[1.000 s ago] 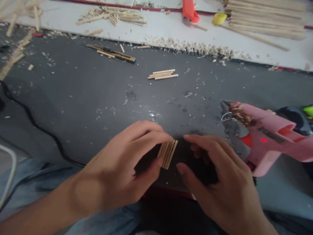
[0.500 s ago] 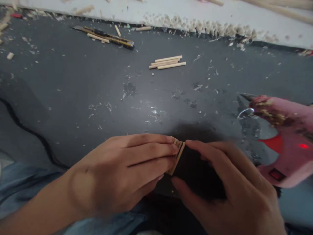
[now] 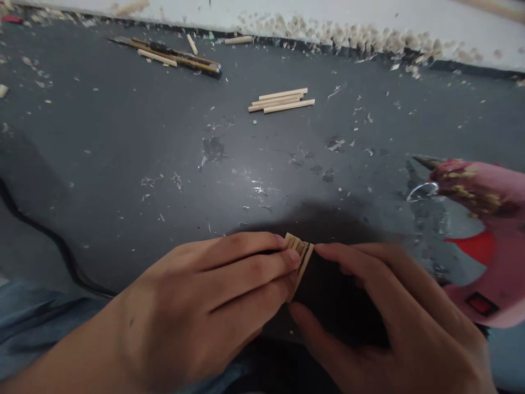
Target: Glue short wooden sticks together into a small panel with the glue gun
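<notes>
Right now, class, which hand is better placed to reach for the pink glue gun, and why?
Probably the right hand: it is nearer the pink glue gun, with thumb and index finger at the stick panel's edge. The left hand is farther away, covering much of that panel.

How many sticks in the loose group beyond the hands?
4, roughly side by side on the table: a far stick, two close-set middle sticks, and a near stick. Another could be hidden underneath.

The single head-worn camera looks forward and down at near range, the bench (image 3: 159, 131) filling most of its view.
</notes>
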Demonstrator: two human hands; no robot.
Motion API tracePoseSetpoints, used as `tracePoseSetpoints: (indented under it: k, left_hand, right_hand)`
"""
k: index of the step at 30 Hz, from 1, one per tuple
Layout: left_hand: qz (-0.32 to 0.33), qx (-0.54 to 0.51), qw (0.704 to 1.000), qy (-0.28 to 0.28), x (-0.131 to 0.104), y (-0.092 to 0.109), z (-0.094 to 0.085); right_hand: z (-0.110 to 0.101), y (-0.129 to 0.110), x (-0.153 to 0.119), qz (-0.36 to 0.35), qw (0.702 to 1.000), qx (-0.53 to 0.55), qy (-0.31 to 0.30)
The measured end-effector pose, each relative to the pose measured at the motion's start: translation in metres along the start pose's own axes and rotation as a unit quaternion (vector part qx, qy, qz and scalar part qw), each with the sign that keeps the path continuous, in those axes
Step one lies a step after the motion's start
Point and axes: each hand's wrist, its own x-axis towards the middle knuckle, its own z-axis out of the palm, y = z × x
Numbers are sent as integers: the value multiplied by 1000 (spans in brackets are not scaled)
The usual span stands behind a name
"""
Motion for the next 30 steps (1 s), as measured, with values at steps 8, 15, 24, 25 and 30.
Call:
tracePoseSetpoints:
  k: [8, 15, 24, 25, 30]
  left_hand:
    - [0, -2, 1000, -3, 2, 3, 0]
    - [-8, 68, 997, 39, 3, 8, 5]
    - [-27, 70, 997, -24, -11, 8, 6]
    - [-27, 73, 997, -26, -12, 8, 6]
    - [-17, 90, 995, -46, -18, 8, 8]
  right_hand:
    - [4, 0, -3, 20, 1000, -12, 11]
    - [2, -3, -6, 38, 999, -23, 0]
    - [10, 3, -8, 8, 999, 10, 29]
    - [11, 3, -8, 4, 999, 11, 37]
    - [8, -1, -7, 24, 999, -12, 33]
